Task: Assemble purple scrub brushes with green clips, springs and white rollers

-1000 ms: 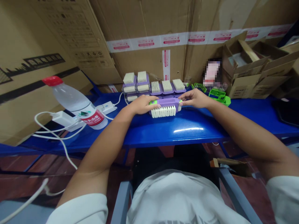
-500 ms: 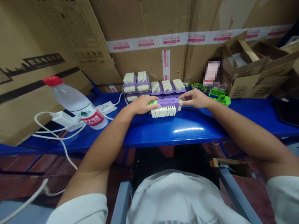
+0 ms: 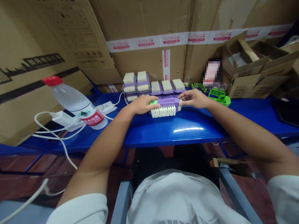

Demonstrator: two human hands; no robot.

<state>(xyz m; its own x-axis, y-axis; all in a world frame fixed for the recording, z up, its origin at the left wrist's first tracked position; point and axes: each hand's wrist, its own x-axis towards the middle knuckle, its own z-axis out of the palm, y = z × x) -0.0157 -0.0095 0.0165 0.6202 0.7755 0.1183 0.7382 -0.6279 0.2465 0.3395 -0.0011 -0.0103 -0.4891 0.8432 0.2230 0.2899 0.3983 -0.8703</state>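
Both my hands hold a purple plastic scrubbing brush (image 3: 164, 107) with green ends and white bristles, which lies on its side with the bristles towards me. My left hand (image 3: 143, 105) is over its left half, and my right hand (image 3: 193, 98) pinches its right end with the fingertips. Just behind the brush stands a group of similar purple brushes (image 3: 149, 85), some stacked two high, with white bristles facing up. Green plastic parts (image 3: 219, 98) lie to the right of my right hand.
The blue metal bench (image 3: 187, 132) carries a red-capped water bottle (image 3: 74, 102), a white power strip (image 3: 106, 108) and a white charger (image 3: 62, 118) with cables. Cardboard sheets stand behind it, and opened cardboard boxes (image 3: 247, 65) sit at the back right.
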